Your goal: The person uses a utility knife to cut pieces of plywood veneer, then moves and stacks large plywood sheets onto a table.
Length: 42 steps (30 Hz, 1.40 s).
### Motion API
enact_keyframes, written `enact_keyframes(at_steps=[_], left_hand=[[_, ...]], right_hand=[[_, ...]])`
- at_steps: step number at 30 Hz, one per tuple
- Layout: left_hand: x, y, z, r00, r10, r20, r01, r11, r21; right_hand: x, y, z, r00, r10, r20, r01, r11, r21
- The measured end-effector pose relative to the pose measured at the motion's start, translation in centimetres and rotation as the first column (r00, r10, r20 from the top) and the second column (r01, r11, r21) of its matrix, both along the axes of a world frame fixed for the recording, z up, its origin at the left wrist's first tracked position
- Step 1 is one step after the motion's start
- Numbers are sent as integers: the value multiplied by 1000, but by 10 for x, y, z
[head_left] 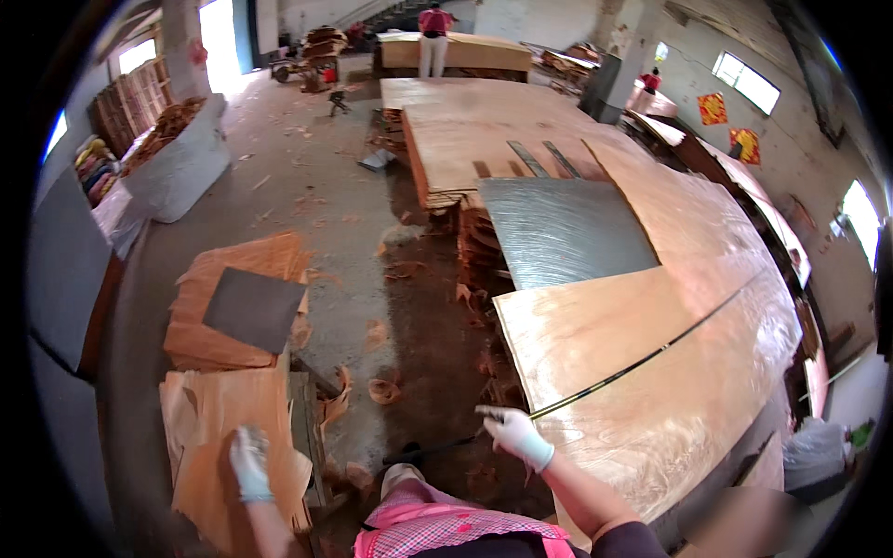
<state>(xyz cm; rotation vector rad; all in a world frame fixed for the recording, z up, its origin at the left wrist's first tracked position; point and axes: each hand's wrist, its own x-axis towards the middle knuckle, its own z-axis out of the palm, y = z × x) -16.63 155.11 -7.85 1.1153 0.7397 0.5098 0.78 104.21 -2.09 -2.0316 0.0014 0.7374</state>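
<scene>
My right hand (517, 438), in a white glove, is closed round a long thin black-and-yellow rod (605, 382). Its index finger points out to the left. The rod's far part slants over a large pale wood sheet (595, 325) on the right; its dark near end passes low over the floor by my foot. On the left, my left hand (249, 463), also gloved, lies on a pile of thin reddish veneer sheets (209, 409). Its fingers look stretched out over the top sheet, partly smeared. A dark grey square sheet (254, 309) rests on the veneer pile farther out.
Beyond the pale sheet lie a shiny grey panel (569, 228) and two dark strips (528, 159) on the long board stack (521, 121). Veneer scraps (383, 391) litter the floor between the piles. A white sack (186, 167) stands far left. One person (434, 42) works at the back.
</scene>
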Motion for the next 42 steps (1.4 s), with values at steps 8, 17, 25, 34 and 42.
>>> enact_keyframes(at_steps=[8,17,25,34,42], left_hand=[[102,-196,-1,213,-830,-515,818,-136,559],[104,-269,31,182,-805,-564,849,-160,503],[101,-346,32,-81,-861,-501,954,-212,211],[73,-411,27,-210,-937,-279,935,-109,-339],[86,-432,9,-270,-941,-205,841,-127,-525]], right_hand=[[165,16,-36,835,417,358,92,536,-839],[196,-73,64,727,-325,605,635,652,-414],[-32,-192,63,70,-994,-82,681,-12,732],[-328,-222,-94,-377,-630,-679,464,-763,451],[-390,-130,-117,-340,-714,-612,649,-649,397]])
